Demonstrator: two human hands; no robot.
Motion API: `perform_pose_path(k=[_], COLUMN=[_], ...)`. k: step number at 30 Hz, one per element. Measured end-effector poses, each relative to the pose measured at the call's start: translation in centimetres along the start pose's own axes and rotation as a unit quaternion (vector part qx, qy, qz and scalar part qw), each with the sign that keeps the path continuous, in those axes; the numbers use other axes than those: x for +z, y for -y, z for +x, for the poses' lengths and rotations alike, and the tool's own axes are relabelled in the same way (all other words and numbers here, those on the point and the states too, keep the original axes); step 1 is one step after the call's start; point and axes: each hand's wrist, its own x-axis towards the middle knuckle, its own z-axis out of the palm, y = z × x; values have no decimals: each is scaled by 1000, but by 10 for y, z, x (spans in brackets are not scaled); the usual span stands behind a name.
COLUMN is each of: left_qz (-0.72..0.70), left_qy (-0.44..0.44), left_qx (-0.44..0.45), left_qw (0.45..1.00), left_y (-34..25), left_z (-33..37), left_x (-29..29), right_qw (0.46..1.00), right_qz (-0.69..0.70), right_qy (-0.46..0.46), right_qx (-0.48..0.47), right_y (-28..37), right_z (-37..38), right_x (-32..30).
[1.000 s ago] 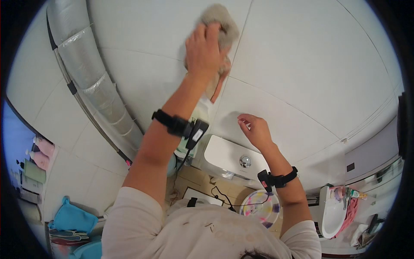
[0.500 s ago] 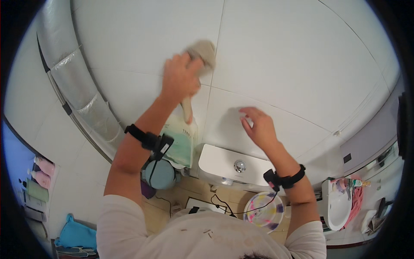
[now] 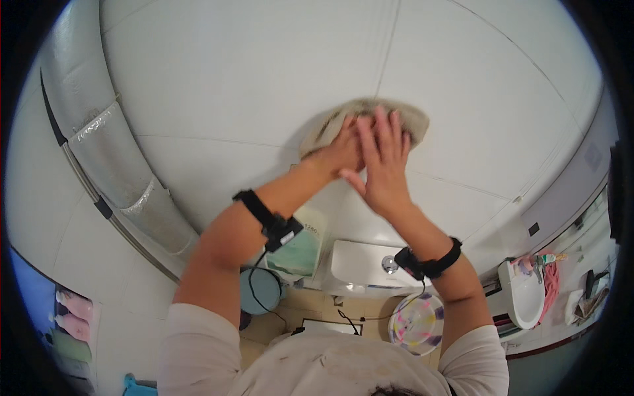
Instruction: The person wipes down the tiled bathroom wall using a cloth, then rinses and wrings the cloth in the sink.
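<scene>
A beige-grey cloth (image 3: 416, 124) lies spread out against the white tiled wall (image 3: 251, 72), with darker smudges on it. My left hand (image 3: 345, 146) presses on the cloth, its fingers partly hidden behind the other hand. Over it lies my right hand (image 3: 386, 165), fingers stretched out and thumb apart, overlapping the left hand and the cloth. Both wrists carry black straps with small boxes and cables.
Below the hands stands a white toilet cistern (image 3: 350, 261) with a round chrome button. Left of it are a green-white bag (image 3: 297, 254) and a grey-blue bucket (image 3: 261, 290). A silver-wrapped pipe (image 3: 99, 145) runs along the left; a washbasin (image 3: 526, 297) is at right.
My left hand has moved right with the cloth, which is now spread flatter on the wall. My right hand has come up from above the cistern onto the left hand and cloth.
</scene>
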Motion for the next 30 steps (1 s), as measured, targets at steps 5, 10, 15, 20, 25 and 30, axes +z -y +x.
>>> perform_pose_path(k=[5, 10, 15, 20, 25, 30], left_qz=[140, 21, 70, -2, -5, 77], left_qy=[-35, 18, -52, 7, -33, -23], left_qx=[89, 11, 12, 81, 99, -62], left_qw=[986, 1000, 996, 997, 994, 995], left_y=[59, 62, 36, 50, 89, 73], left_z=[72, 81, -9, -19, 42, -3], left_x=[-85, -91, -33, -36, -89, -106], right_qw=[975, 971, 990, 993, 984, 987], right_qz=[-134, -176, -100, -96, -122, -62], right_qy=[-151, -115, -38, 20, -78, -32], right_qx=[-99, -114, -90, -60, -105, -142], right_y=[-4, 1, 7, 11, 13, 38], right_z=[99, 117, 37, 25, 99, 103], right_x=[-6, -10, 34, 35, 17, 35])
